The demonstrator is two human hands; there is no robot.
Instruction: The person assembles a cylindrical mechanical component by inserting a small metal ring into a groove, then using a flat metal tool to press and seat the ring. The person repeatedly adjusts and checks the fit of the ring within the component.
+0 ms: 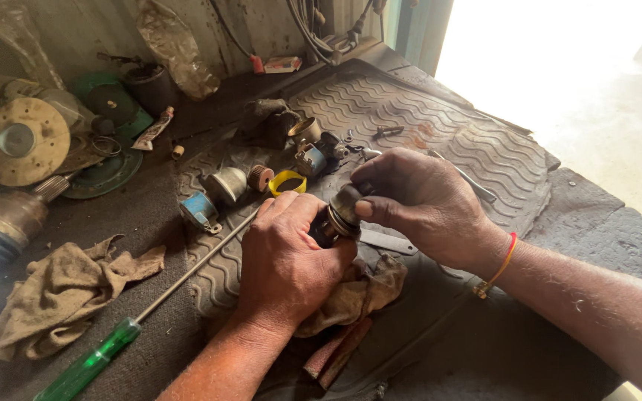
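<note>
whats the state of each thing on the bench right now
left hand: closed around small metal part
right hand: gripping same part's cap
small metal part: held above mat
green-handled screwdriver: lying flat, untouched
rag: crumpled
yellow ring: lying loose

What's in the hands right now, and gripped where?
Both hands hold one small round metal part. The right hand pinches its dark upper end with thumb and fingers; the left hand grips its lower end.

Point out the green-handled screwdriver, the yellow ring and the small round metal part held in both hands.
green-handled screwdriver (87, 365): head view, on the green handle.
yellow ring (288, 181): head view, on its band.
small round metal part (344, 209): head view, on its dark rounded cap.
</note>
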